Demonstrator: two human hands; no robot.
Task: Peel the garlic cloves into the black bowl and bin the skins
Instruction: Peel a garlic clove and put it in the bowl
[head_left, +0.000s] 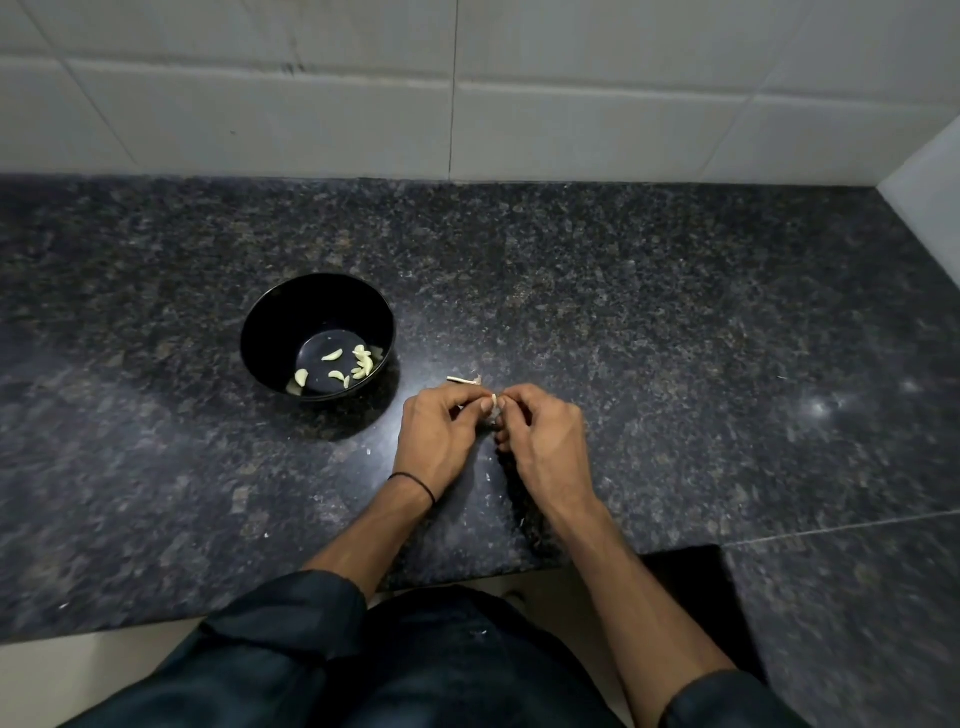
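The left grip (439, 434) and the right grip (543, 434), both bare hands, meet knuckle to knuckle above the middle of the desk (675, 312), somewhat nearer its front edge than its back edge; the fingertips of both curl in and pinch one small garlic clove (494, 407) between them, so each grip is narrow and holding that clove; only a pale sliver of it shows past the fingers, and how much skin is still on it cannot be told.

Just beyond the fingertips, towards the back edge, a pale strip of garlic skin (464, 381) lies on the desk, its far end blurred; a few tiny white flecks (488, 477) sit between the wrists, too small to name.

The black bowl (267, 332) stands upright left of the grips, apart from them, well clear of the back edge; peeled cloves (332, 356) lie loose in its bottom, mostly on its right side, their count unclear against the glare.

A thin black band (415, 482) circles the left wrist; dark sleeves (291, 608) are cut off at the bottom; the white tiled wall (571, 104) rises behind the back edge.
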